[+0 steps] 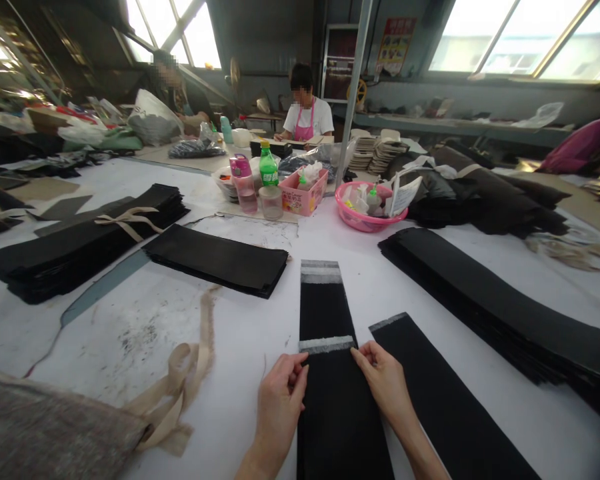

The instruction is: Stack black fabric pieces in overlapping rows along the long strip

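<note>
A long black strip (343, 413) with a greyish-white band across its far end lies straight in front of me. My left hand (283, 397) is closed, thumb and forefinger pinching its far left corner. At the opposite corner, my right hand (384, 379) pinches the same strip. Beyond its end shows another black piece (323, 310) with pale bands, partly covered by the strip. Just right of my right hand lies a single black strip (440, 393) with a narrow grey end. How many layers are under my hands I cannot tell.
Black stacks lie left (215, 260), far left (85, 240), tied with cloth, and right (500, 293). A pink basket (373, 223), pink box (305, 193) and green bottle (269, 167) stand ahead, near a metal pole (354, 87). Grey fabric (55, 427) lies near left. Other people sit beyond.
</note>
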`<state>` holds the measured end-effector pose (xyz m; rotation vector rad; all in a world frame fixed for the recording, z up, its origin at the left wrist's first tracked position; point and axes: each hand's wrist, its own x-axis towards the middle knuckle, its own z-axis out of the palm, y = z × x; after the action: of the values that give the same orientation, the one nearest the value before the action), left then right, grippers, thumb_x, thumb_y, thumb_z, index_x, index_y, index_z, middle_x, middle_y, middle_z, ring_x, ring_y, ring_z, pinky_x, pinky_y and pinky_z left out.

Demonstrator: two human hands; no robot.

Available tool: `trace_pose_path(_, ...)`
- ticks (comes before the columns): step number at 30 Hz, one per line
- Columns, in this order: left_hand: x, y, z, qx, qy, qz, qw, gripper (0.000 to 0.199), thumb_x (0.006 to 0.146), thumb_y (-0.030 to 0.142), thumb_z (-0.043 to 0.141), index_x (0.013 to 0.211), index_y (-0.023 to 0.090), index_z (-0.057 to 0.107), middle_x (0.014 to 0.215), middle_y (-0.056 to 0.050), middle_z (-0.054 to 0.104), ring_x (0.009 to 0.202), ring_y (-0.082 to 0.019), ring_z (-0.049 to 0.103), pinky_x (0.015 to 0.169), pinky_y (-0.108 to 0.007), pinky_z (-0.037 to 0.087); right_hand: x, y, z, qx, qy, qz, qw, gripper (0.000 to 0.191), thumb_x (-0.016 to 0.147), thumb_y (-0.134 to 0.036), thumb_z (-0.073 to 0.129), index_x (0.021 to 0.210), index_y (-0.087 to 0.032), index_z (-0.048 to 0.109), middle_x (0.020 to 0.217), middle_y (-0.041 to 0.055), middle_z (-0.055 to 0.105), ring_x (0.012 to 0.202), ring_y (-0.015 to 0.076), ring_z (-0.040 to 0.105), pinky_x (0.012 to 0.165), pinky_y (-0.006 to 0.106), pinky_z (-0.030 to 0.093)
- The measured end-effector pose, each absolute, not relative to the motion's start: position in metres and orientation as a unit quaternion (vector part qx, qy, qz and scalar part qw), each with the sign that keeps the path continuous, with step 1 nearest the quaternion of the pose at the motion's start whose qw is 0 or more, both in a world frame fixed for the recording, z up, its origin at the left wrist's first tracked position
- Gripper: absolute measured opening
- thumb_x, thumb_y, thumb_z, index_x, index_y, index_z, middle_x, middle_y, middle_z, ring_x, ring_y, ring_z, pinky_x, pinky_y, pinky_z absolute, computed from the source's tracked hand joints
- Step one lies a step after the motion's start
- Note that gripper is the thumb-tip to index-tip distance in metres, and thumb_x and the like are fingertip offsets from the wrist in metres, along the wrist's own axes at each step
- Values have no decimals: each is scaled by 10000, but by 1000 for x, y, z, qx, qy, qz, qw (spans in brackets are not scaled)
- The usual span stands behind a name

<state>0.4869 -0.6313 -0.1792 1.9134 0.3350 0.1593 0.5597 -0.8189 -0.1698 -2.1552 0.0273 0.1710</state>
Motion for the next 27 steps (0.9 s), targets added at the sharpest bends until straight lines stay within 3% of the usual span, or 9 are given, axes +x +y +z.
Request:
trace_pose_path(13,488,-633,-179,810,161,85,558,230,889,281,479,1066,203,603,773,13,529,556,-95,532,363,-172,488,560,-820,-172,-883,6,78,463,366,849,-517,507,668,-200,537,591,-9,548,567,153,505,537,240,366)
trace_pose_path(27,495,-632,-178,801,201,69,560,346,839,272,522,1178,202,523,710,47,511,495,-75,513,365,-142,457,561,-819,-173,-892,3,76,446,373,842,-528,504,657,-206,540,565,-15,539,547,149,501,515,236,357)
